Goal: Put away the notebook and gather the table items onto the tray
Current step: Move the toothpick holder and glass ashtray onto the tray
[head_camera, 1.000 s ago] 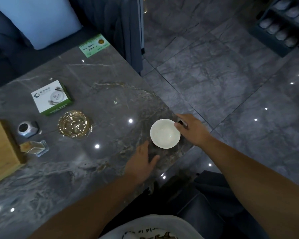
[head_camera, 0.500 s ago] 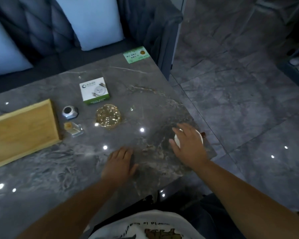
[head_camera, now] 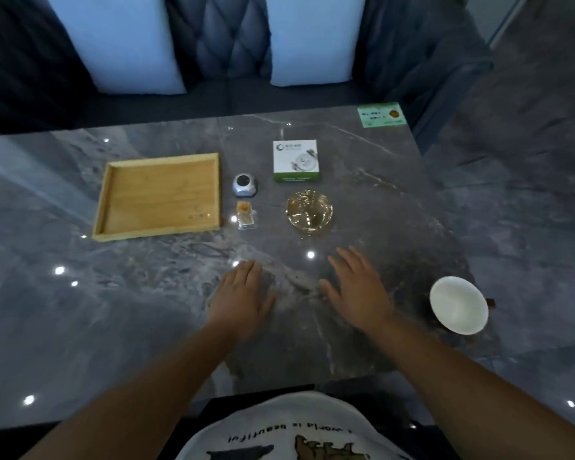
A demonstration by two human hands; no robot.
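A wooden tray [head_camera: 113, 197] lies on the dark marble table [head_camera: 80, 293] at the middle left, with nothing in it. Just right of it sit a small silver faceted object [head_camera: 244, 185] and a little clear bottle with an amber cap [head_camera: 246, 215]. Further right are a white and green box [head_camera: 296, 161] and an amber glass dish [head_camera: 309, 212]. A white bowl [head_camera: 458, 305] stands at the table's right edge. My left hand [head_camera: 243, 293] and my right hand [head_camera: 359, 287] rest flat on the table, fingers apart, holding nothing. No notebook is in view.
A green card [head_camera: 381, 115] lies at the table's far right corner. A dark tufted sofa [head_camera: 233, 44] with two pale cushions [head_camera: 127, 41] runs behind the table. Grey tiled floor [head_camera: 528, 161] lies to the right.
My right hand has let go of the white bowl and moved left to the table's middle. My left hand stays flat on the table. The view has swung left to the tray.
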